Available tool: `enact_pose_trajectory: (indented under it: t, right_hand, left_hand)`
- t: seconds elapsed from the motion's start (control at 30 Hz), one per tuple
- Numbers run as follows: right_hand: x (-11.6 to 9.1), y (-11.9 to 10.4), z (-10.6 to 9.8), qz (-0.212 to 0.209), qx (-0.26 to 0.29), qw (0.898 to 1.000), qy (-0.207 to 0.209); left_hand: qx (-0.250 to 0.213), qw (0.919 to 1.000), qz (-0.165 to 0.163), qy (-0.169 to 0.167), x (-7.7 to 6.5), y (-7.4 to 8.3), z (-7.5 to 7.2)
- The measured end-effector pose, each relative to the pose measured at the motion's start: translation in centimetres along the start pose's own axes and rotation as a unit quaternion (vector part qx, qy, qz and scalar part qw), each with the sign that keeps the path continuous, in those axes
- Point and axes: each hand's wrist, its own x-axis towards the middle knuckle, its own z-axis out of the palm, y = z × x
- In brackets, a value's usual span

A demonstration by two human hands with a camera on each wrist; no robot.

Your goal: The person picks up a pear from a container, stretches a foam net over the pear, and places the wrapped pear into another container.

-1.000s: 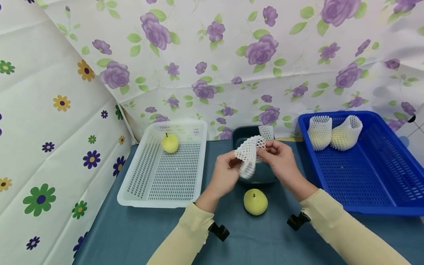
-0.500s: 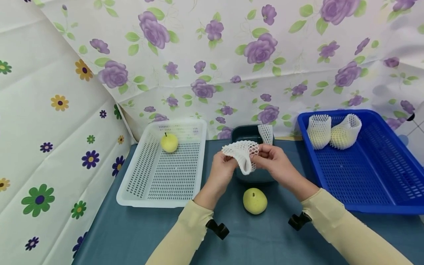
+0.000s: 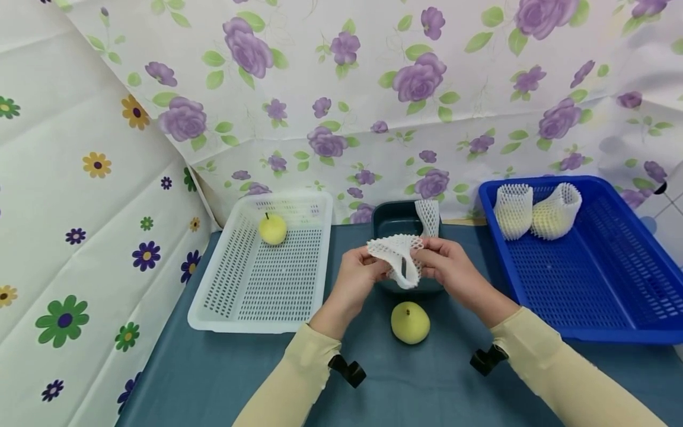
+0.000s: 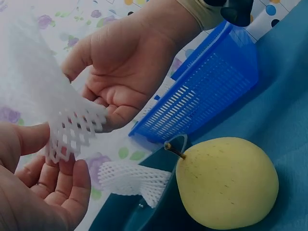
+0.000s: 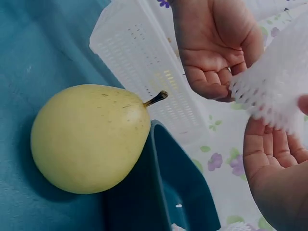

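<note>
A white net point(image 3: 385, 245) is held up near the centre of the head view, in front of the bin point(image 3: 393, 212), which is partly covered by it. The left edge of the net is pinched by the left hand point(image 3: 354, 277) and the right edge by the right hand point(image 3: 452, 268), so neither grip is released. In the left wrist view, the left hand's thumb is seen laid against the mesh, with the fingers curled on its far side. A narrow oval gap is shown in the drooping fold between the hands.

At the upper right corner of the bin, a second net point(image 3: 427, 214) is seen. Just below the bin, a pear point(image 3: 410, 324) is set on the blue-green cloth point(image 3: 411, 394) with its stem up; it is touched by neither hand.

On the left of the frame, a smaller pear point(image 3: 273, 230) is held in the upper part of the white basket point(image 3: 277, 290). On the right, two netted pears point(image 3: 514, 213) are placed side by side in the upper left corner of the blue basket point(image 3: 576, 290). The background is filled by a flowered sheet point(image 3: 299, 59).
</note>
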Motion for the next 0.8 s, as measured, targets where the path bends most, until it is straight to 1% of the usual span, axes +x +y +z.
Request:
enact_pose_trajectory:
  t: [0.07, 0.17, 0.27, 0.4, 0.5, 0.6, 0.7, 0.8]
  right_hand:
    - [-0.1, 0.1, -0.2, 0.005, 0.028, 1.0, 0.004]
    - [-0.1, 0.5, -0.5, 0.011, 0.036, 0.999, 0.025]
    - [-0.1, 0.9, -0.6, 0.026, 0.013, 0.998, 0.047]
    - [-0.4, 1.4, -0.7, 0.053, -0.021, 0.997, 0.049]
    - [-0.8, 1.7, -0.9, 0.079, -0.042, 0.995, 0.034]
    - [-1.2, 2.2, -1.3, 0.107, -0.066, 0.992, 0.009]
    - [-1.4, 2.8, -1.8, 0.13, -0.071, 0.988, -0.029]
    - [-1.9, 3.3, -2.3, 0.151, -0.077, 0.983, -0.074]
  left_hand:
    - [0.011, 0.9999, -0.009, -0.005, -0.1, -0.1, -0.2]
    - [0.022, 0.9995, -0.019, -0.012, -0.2, -0.4, -0.3]
    - [0.036, 0.9987, -0.031, -0.016, -0.2, -0.5, -0.4]
    - [0.049, 0.9968, -0.053, -0.035, -0.3, -0.6, -0.5]
    - [0.066, 0.9937, -0.07, -0.056, -0.4, -0.9, -0.8]
    - [0.089, 0.9898, -0.082, -0.075, -0.5, -1.4, -1.1]
    - [0.104, 0.9857, -0.099, -0.089, -0.7, -1.9, -1.4]
    - [0.117, 0.9807, -0.117, -0.104, -0.9, -2.1, -1.7]
